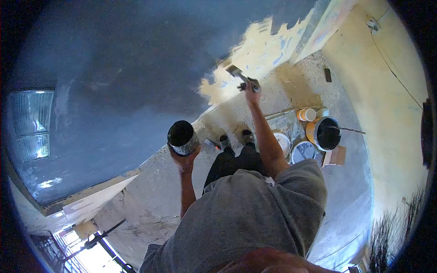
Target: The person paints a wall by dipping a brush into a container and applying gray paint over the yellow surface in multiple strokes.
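My left hand (184, 159) is wrapped round the lower part of a paint can (185, 146), whose dark opening faces up. Higher up and to the right, my right hand (253, 90) is closed on the handle of a wide paintbrush (234, 71). The brush's bristles are at the lower edge of the wall, over a cream patch (255, 50) that borders the dark blue-grey paint (136, 59). Whether the bristles touch the wall cannot be told.
On the floor at the right stand an orange bucket (311, 132) with dark contents, a small orange-and-white tub (306, 114), round lids or buckets (303, 152) and a cardboard piece (335, 156). A scraper-like tool (211, 144) lies by my feet. A window (33, 125) is at the left.
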Available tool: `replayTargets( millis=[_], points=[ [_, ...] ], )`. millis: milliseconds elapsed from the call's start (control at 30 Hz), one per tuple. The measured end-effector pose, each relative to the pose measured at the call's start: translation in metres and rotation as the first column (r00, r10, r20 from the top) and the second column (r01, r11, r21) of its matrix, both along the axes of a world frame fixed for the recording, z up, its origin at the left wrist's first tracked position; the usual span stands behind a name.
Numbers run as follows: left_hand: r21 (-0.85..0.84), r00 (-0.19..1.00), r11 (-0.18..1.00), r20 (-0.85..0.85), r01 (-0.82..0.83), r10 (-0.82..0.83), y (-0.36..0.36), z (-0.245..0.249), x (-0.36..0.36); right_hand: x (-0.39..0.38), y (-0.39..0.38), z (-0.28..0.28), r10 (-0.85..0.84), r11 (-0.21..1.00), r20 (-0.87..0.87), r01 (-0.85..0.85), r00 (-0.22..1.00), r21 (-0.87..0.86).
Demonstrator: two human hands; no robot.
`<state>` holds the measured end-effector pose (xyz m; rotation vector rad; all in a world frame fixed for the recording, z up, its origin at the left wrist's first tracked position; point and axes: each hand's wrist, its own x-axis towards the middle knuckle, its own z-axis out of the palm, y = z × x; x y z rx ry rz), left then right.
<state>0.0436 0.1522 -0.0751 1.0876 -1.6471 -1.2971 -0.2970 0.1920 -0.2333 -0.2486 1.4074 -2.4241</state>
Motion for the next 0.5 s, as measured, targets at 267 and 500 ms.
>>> replayTargets(
  millis=[267, 500],
  points=[
    [-0.202, 0.951, 0.979, 0.309, 0.031, 0.033, 0.029, 0.036, -0.007, 0.025, -0.030, 0.123, 0.070, 0.994, -0.065, -0.075, 0.995, -0.083],
    [-0.215, 0.957, 0.976, 0.290, 0.046, 0.019, 0.032, 0.026, -0.008, 0.059, 0.020, 0.111, 0.240, 0.969, 0.032, -0.238, 0.970, -0.069]
  ],
)
